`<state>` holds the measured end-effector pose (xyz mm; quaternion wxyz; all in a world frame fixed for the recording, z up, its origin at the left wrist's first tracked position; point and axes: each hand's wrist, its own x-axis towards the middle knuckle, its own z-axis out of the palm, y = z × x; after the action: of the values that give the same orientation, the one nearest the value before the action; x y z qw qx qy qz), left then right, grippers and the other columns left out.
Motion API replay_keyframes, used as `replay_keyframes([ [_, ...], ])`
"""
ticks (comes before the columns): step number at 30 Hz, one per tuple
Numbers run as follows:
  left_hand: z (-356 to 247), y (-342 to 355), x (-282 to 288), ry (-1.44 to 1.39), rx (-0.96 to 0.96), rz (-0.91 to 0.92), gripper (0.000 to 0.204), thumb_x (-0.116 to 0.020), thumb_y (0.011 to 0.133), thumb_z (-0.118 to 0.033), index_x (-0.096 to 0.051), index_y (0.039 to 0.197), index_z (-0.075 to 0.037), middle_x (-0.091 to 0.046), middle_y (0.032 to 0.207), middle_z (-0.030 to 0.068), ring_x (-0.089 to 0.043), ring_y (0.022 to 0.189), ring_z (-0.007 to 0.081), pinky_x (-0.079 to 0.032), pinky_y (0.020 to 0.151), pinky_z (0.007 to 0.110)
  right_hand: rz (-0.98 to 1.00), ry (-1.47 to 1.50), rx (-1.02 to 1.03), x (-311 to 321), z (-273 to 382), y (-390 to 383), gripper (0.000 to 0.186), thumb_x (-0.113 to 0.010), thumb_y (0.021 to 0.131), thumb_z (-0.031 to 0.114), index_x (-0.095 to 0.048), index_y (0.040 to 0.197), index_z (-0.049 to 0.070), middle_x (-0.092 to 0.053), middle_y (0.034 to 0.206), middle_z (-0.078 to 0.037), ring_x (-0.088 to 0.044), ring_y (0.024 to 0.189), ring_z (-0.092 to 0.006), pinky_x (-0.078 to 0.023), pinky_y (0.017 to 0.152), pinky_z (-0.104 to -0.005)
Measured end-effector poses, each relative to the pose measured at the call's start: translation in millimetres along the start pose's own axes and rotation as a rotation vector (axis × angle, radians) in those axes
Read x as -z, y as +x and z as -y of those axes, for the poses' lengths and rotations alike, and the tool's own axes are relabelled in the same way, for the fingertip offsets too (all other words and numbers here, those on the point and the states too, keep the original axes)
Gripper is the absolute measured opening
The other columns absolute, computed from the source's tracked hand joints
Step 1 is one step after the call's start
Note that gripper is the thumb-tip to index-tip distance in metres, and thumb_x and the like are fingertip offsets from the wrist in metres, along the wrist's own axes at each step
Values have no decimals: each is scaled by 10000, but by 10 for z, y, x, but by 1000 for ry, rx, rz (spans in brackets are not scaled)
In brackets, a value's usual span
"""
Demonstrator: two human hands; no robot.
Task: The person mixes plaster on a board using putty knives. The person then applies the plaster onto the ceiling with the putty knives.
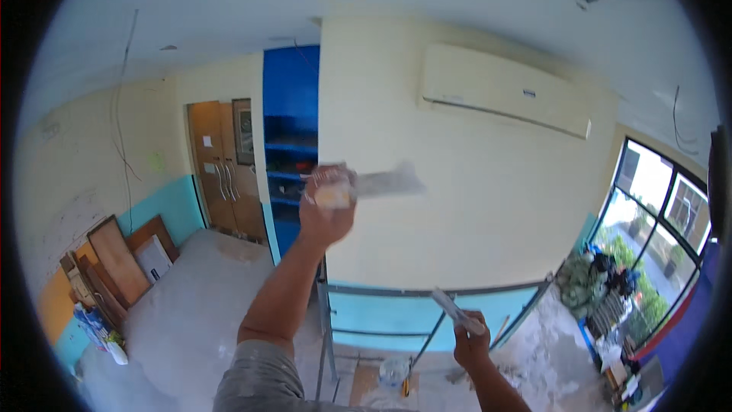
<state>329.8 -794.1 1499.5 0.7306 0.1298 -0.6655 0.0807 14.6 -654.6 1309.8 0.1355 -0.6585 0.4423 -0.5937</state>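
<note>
My left hand [329, 202] is raised in front of the cream wall, its fingers closed round a putty knife. The putty knife's greyish blade [389, 181] points right and is smeared by motion; something pale yellow shows at the grip. Lower and to the right, my right hand [470, 342] grips a narrow, pale, flat-bladed tool [451, 310], tilted up to the left. Its exact kind I cannot make out. The two hands are well apart, and the right one is above the metal scaffold frame [435, 290].
An air conditioner [503, 91] hangs high on the wall. Loose wires [122, 114] dangle from the ceiling. Behind stand a blue shelf unit [290, 99] and wooden doors [215, 175]. Boards [118, 263] lean at left; bags [587, 290] are piled by the window [648, 214].
</note>
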Motion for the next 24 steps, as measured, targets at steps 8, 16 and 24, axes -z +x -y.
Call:
replay_keyframes([
  [8,66,2590,720,339,-180,-345,563,-712,825,-309,-496,1197,54,-632,1083,212,-613,995,349,-462,863,403,-71,-106,-223,491,-746,-336,294,-474,937,224,-531,1118,0,-593,985,-110,-595,926,-255,-484,753,-390],
  [16,283,4085,947,75,-285,-369,713,-737,800,-363,-417,1239,98,-622,1086,215,-622,984,316,-488,813,366,-219,-106,-358,785,-649,-290,375,-501,940,114,-484,1291,-18,-520,1318,-155,-492,1204,-257,-395,1000,-345],
  [24,208,4636,789,319,-31,-471,716,-713,812,-436,-451,1196,108,-624,1088,201,-639,942,302,-505,784,364,-232,-192,-327,895,-883,-450,440,-482,954,144,-418,1359,-16,-486,1358,-141,-476,1226,-252,-382,1022,-351],
])
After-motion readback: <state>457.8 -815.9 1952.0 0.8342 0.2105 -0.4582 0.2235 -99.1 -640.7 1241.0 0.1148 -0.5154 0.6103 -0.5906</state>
